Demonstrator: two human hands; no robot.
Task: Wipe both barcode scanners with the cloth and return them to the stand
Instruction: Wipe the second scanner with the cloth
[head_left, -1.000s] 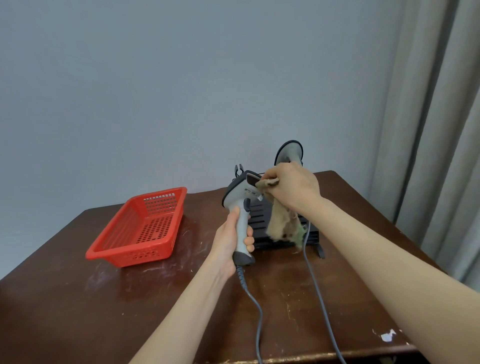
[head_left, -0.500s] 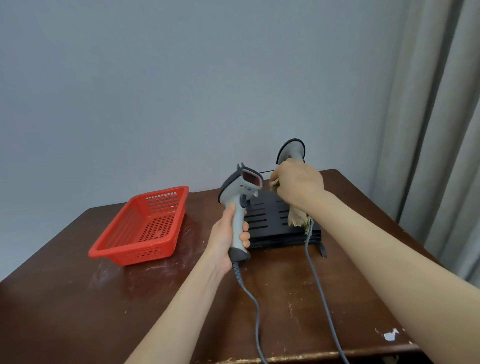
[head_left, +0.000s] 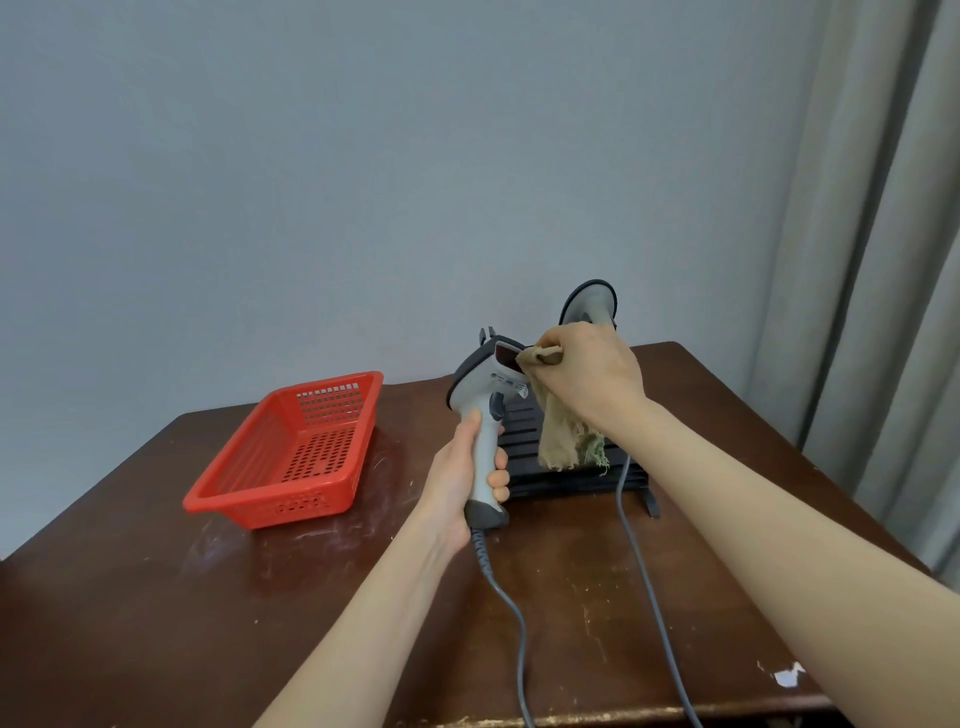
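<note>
My left hand (head_left: 462, 483) grips the handle of a grey barcode scanner (head_left: 485, 395), held upright above the table with its dark red window facing right. My right hand (head_left: 592, 379) pinches a frayed beige cloth (head_left: 563, 431) and presses its top corner against that window; the rest of the cloth hangs down. A second grey scanner (head_left: 589, 301) stands in the black slatted stand (head_left: 566, 480) behind my right hand, which hides most of it. Grey cables (head_left: 649, 597) run from both scanners toward the table's front edge.
A red perforated plastic basket (head_left: 291, 457) sits on the left part of the dark wooden table (head_left: 156, 597). A grey curtain (head_left: 883, 260) hangs at the right, close to the table's right edge. A plain wall stands behind.
My right hand drew the cloth back from the scanner half a second ago, then returned it to the window. The left hand kept the scanner nearly still.
</note>
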